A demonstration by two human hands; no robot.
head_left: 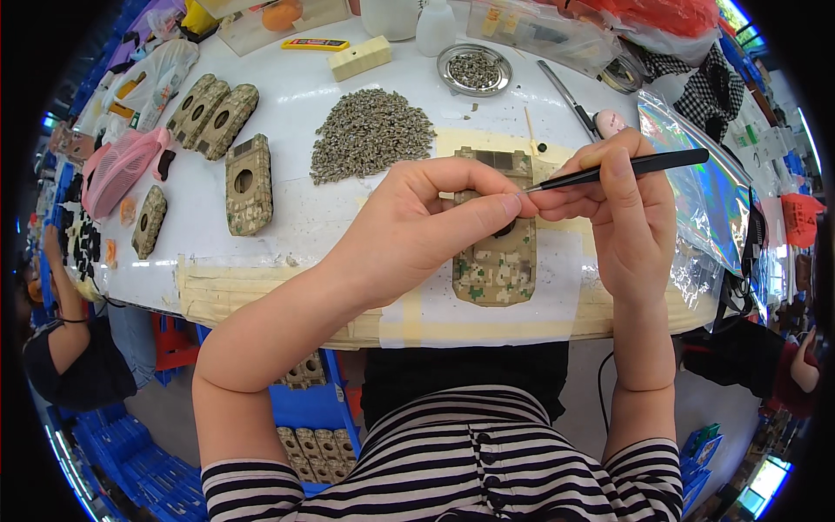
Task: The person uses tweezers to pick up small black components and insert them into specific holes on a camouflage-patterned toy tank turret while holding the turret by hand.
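Observation:
My left hand (pixel 409 217) is closed in a pinch, thumb against forefinger, over the table; whatever sits between the fingertips is too small to make out. In my right hand (pixel 633 217) is a pair of black tweezers (pixel 648 165), its fine tip meeting the left fingertips. Below both hands lies a camouflage-painted toy tank hull (pixel 494 277), its middle partly covered by my fingers. Just beyond my left hand, a heap of small grey-brown parts (pixel 370 135) is spread on the table. More of these parts fill a round metal dish (pixel 508 76) farther back.
Other camouflage hull pieces (pixel 249 187) lie to the left, beside a pink mesh item (pixel 130 170). At the back are a cream block (pixel 360 58), a yellow cutter (pixel 315 43) and a white bottle (pixel 435 30). A shiny bag (pixel 696 165) is at right. Other people sit at both sides.

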